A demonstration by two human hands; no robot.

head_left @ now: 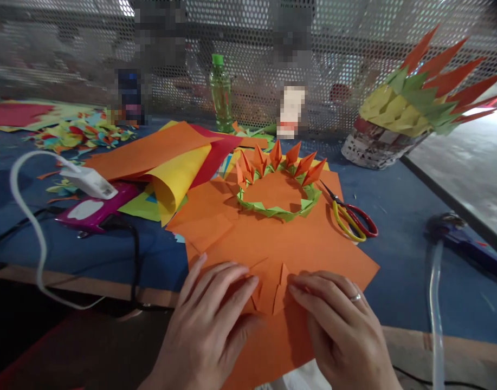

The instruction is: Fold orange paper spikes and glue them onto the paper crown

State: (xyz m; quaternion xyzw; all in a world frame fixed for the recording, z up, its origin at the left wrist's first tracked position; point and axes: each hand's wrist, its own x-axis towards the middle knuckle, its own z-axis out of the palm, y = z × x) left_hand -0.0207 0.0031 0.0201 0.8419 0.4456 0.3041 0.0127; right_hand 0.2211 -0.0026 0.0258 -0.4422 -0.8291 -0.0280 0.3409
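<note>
The piece (pixel 269 290) lies on the sheet (pixel 313 246), by the near edge of the table (pixel 402 244). Probably it is light, easily creased; best held at its folds. Left hand (pixel 213 319) is loosely spread; right hand (pixel 341 319) bunches its fingers, whether pinching I cannot tell.

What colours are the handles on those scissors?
The left loop is yellow and the right loop is red, shown in the head view.

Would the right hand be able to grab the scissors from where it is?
Probably yes. The right hand is at the folded orange paper and would have to leave it, but nothing upright shows between, just the flat orange sheet, and the scissors lie uncovered.
</note>
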